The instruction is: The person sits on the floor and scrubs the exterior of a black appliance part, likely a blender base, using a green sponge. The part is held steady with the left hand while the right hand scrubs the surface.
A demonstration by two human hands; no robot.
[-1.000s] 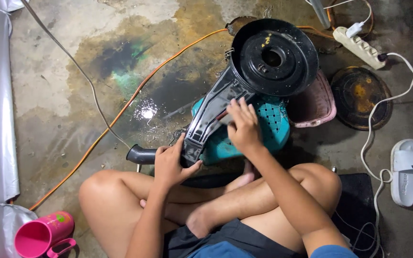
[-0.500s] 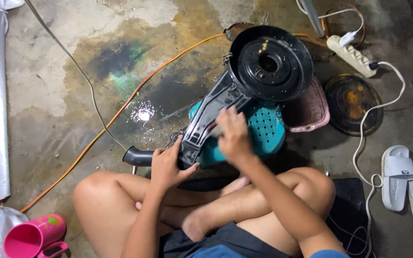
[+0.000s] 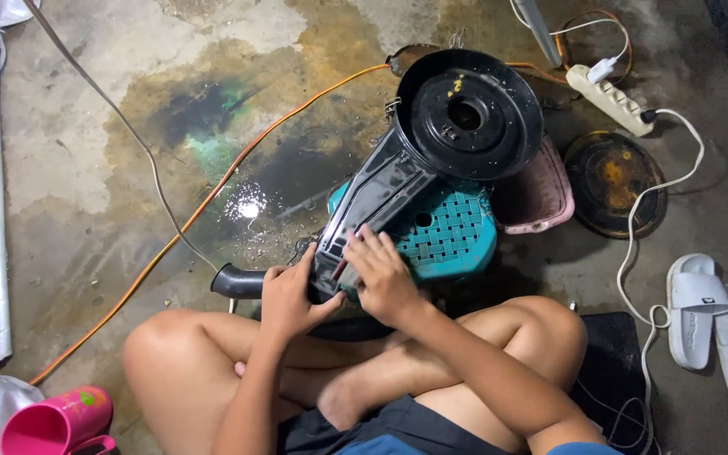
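Observation:
A black plastic housing with a round drum end and a long flat neck lies across a teal plastic stool. My left hand grips the near end of the neck, next to a black rubber hose elbow. My right hand rests on top of the neck's near end, fingers spread and pressing on it. I sit cross-legged on the floor with both knees under my arms.
An orange cable and a grey cable run over the wet, stained concrete. A pink basket, a rusty round lid, a white power strip, white sandals and a pink cup lie around.
My right hand has slid down the neck of the housing toward its near end, close to my left hand. The left hand has kept its grip.

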